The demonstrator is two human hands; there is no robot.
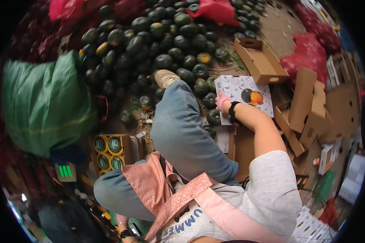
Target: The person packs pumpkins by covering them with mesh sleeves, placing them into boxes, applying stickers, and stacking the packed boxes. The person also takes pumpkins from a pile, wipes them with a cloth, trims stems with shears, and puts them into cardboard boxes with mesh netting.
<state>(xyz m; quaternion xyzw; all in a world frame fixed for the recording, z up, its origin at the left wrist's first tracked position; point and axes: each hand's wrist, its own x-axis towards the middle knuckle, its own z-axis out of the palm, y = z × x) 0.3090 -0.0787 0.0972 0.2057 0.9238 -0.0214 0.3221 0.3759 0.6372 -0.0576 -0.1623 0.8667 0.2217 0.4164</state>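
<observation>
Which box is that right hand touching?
The white printed box with the big pumpkin picture: the right hand is at its edge. The nearby open cardboard tray is plain brown.

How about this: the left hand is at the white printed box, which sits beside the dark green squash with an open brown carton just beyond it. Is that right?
Not quite: the head view shows the right hand, not the left, at the white printed box. The box does sit beside the dark green squash, with an open brown carton just beyond it.
</observation>
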